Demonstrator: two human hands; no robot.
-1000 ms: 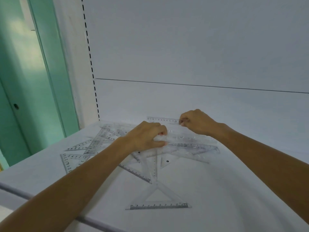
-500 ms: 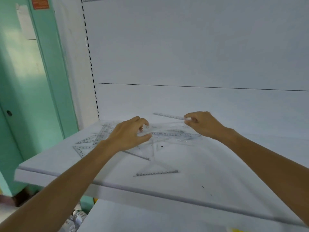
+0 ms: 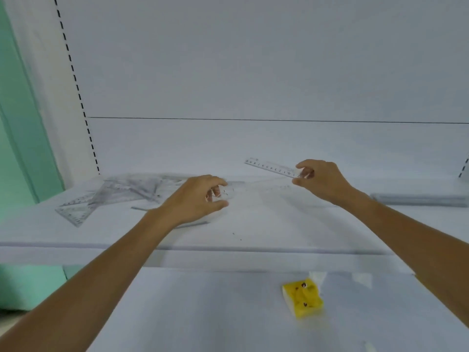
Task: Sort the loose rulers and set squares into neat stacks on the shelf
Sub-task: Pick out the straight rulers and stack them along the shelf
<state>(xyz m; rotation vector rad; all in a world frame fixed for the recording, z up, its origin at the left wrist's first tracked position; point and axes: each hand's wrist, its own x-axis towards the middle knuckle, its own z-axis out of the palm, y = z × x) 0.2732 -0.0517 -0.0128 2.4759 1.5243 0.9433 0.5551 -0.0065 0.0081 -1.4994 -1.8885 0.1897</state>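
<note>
– On the upper shelf [image 3: 279, 224], what does the right hand [image 3: 323, 180] hold?
– It pinches one end of a clear ruler [image 3: 270, 168] between thumb and curled fingers. The ruler juts out to the left, lifted off the board, near the back panel.
– And the left hand [image 3: 196, 199]?
– Fingers curled, thumb beneath, with something clear and blurred between them. Whether it grips that piece I cannot tell.
– Where are the other pieces?
– A loose pile of set squares [image 3: 109, 196] lies on the same shelf, left of the left hand, overlapping at odd angles. Far right on that shelf lies a long grey strip [image 3: 418, 200], too blurred to name.
– Anything below?
– A yellow packet [image 3: 303, 298] lies on the lower shelf [image 3: 203, 313], between the two forearms as seen from above.
– Any writing?
– Black scale numerals run along the ruler, too small to read surely. The packet shows dark specks but no legible words.
</note>
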